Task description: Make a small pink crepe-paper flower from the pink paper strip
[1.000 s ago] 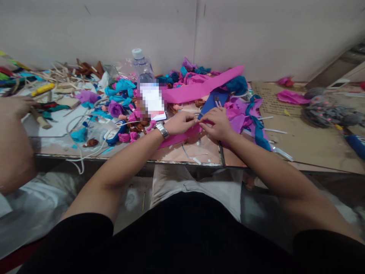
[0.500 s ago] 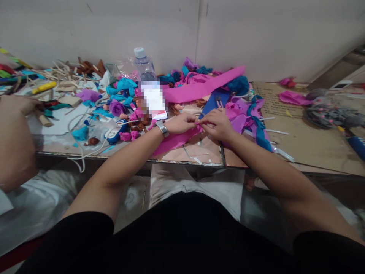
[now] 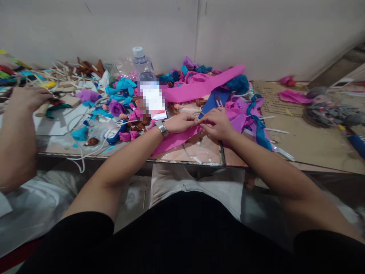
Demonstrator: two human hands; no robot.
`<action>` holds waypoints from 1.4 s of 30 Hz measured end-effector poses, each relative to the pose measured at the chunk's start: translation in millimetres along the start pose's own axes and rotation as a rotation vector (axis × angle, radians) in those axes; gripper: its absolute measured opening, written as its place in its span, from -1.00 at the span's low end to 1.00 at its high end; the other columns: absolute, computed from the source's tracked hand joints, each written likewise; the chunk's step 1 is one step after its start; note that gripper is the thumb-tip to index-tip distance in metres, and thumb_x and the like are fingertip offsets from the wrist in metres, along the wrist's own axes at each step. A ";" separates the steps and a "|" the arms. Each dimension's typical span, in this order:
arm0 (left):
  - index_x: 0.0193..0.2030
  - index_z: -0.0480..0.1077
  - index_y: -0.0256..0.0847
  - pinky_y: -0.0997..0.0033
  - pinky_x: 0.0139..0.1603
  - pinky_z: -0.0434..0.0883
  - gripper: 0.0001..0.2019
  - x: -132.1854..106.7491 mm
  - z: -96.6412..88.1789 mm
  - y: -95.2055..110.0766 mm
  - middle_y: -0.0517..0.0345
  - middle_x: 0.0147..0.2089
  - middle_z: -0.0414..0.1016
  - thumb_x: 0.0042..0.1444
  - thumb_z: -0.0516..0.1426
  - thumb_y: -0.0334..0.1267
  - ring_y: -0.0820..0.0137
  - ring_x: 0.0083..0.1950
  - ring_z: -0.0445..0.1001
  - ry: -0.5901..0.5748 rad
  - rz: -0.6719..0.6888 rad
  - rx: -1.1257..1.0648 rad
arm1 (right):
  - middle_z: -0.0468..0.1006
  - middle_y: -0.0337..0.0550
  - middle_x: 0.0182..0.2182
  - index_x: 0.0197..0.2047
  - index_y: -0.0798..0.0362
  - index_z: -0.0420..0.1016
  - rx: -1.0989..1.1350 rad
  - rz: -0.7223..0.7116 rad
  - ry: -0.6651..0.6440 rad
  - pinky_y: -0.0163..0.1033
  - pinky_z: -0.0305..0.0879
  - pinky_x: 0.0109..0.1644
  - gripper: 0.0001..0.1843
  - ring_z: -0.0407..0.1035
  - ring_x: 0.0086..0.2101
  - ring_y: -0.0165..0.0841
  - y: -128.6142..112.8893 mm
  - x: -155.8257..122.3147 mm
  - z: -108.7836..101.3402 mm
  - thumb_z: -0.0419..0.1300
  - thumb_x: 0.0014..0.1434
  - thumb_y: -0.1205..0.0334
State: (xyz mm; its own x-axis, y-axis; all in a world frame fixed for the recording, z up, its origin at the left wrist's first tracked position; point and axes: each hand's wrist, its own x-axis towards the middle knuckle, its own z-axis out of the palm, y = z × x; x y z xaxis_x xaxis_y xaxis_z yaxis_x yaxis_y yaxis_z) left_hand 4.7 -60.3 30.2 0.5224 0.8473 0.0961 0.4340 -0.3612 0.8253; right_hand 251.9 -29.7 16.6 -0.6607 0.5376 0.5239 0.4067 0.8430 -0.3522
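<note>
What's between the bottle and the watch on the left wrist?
A phone with a lit screen lies between the bottle and the watch in the head view.

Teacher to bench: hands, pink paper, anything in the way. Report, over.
Left hand and right hand close together, both pinching. Front pink strip held, trailing beneath left hand. Phone just beyond left hand, seemingly not blocking.

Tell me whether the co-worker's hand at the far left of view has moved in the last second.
Yes. Against the yellow handle, the co-worker's hand has shifted rightward and farther back, now hiding part of it.
</note>
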 end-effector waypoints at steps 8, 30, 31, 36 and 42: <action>-0.23 0.61 -0.26 0.38 -0.16 0.35 -0.52 -0.8 1.3 2.4 0.13 -0.29 0.56 0.37 0.15 0.16 0.38 -0.25 0.39 0.005 0.040 0.059 | 0.78 -0.04 -0.19 -0.15 -0.06 0.75 -0.024 -0.016 0.025 0.15 0.08 0.20 -0.74 0.50 -0.09 -0.07 4.0 0.0 4.2 0.29 0.42 0.00; -0.30 0.57 -0.22 0.30 -0.24 0.20 -0.67 -6.8 7.5 15.8 0.11 -0.39 0.57 0.39 0.11 -0.10 0.36 -0.35 0.41 0.119 0.055 0.417 | 0.77 -0.07 -0.21 -0.16 -0.04 0.72 -0.071 0.034 0.017 0.14 0.06 0.19 -0.79 0.50 -0.08 -0.06 1.7 -1.6 6.9 0.29 0.40 0.06; -0.27 0.60 -0.22 0.29 -0.23 0.21 -0.70 -7.0 8.2 15.6 0.08 -0.36 0.60 0.38 0.11 -0.13 0.34 -0.34 0.43 0.133 0.063 0.447 | 0.77 -0.07 -0.21 -0.16 -0.04 0.72 -0.072 0.035 0.021 0.14 0.06 0.18 -0.78 0.51 -0.08 -0.06 2.5 -1.9 7.7 0.29 0.40 0.05; -0.19 0.66 -0.21 0.28 -0.23 0.22 -0.72 -6.5 9.9 12.7 -0.01 -0.30 0.67 0.36 0.12 -0.20 0.29 -0.31 0.48 0.162 0.098 0.578 | 0.78 -0.06 -0.20 -0.17 -0.04 0.71 -0.078 0.046 0.015 0.15 0.07 0.19 -0.79 0.50 -0.08 -0.06 5.3 -2.0 9.1 0.29 0.39 0.05; -0.19 0.68 -0.19 0.28 -0.22 0.23 -0.73 -5.8 9.9 13.0 0.00 -0.30 0.67 0.38 0.13 -0.22 0.29 -0.32 0.47 0.172 0.113 0.609 | 0.77 -0.05 -0.17 -0.15 -0.05 0.67 -0.065 0.069 0.002 0.14 0.07 0.18 -0.83 0.48 -0.06 -0.04 2.9 -1.0 7.4 0.28 0.37 0.09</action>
State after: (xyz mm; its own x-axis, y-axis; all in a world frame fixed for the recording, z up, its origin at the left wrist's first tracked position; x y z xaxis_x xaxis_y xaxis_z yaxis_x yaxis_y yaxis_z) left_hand 14.6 -73.7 34.8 0.4862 0.8231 0.2934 0.7487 -0.5655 0.3459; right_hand 249.1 -27.9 9.3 -0.6281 0.5946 0.5020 0.4916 0.8032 -0.3363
